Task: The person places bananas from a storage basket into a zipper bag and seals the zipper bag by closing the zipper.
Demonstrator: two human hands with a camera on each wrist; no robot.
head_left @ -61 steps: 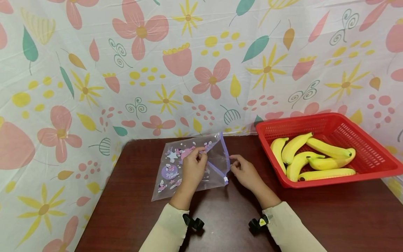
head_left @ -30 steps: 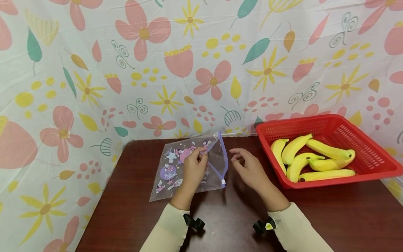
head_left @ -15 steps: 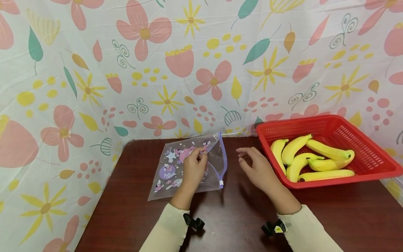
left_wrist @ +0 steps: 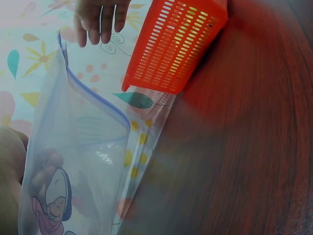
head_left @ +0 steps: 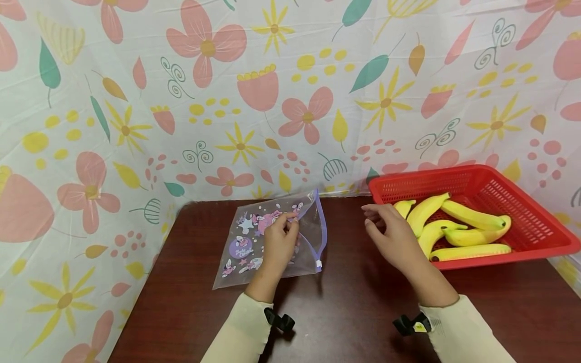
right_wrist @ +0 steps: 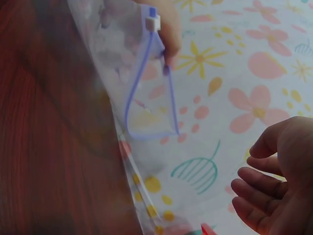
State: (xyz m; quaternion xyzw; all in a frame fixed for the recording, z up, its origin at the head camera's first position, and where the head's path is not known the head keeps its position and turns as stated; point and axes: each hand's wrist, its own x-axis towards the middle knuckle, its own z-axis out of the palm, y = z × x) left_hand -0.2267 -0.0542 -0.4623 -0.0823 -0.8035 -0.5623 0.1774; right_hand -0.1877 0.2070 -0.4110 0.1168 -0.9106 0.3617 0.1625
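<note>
A clear plastic zipper bag (head_left: 247, 247) with pink and purple cartoon prints stands above the table, its purple-edged mouth gaping to the right. My left hand (head_left: 279, 241) pinches the upper layer near that mouth. The white slider (head_left: 318, 264) sits at the near end of the zip; it shows again as a white slider (right_wrist: 153, 23) in the right wrist view. My right hand (head_left: 398, 241) hovers beside the left rim of a red basket (head_left: 540, 250), fingers loosely bent and holding nothing. Several yellow bananas (head_left: 474, 216) lie in the basket, one partly hidden behind that hand.
The dark brown table (head_left: 345, 322) carries the basket at the back right. A floral-print cloth (head_left: 290, 101) hangs behind and to the left of the table. Black wrist cameras (head_left: 280, 320) are strapped over both sleeves.
My right hand has let go of the bag's zip edge and moved right to the basket's rim. The bag's mouth edge has shifted slightly left; my left hand keeps its pinch.
</note>
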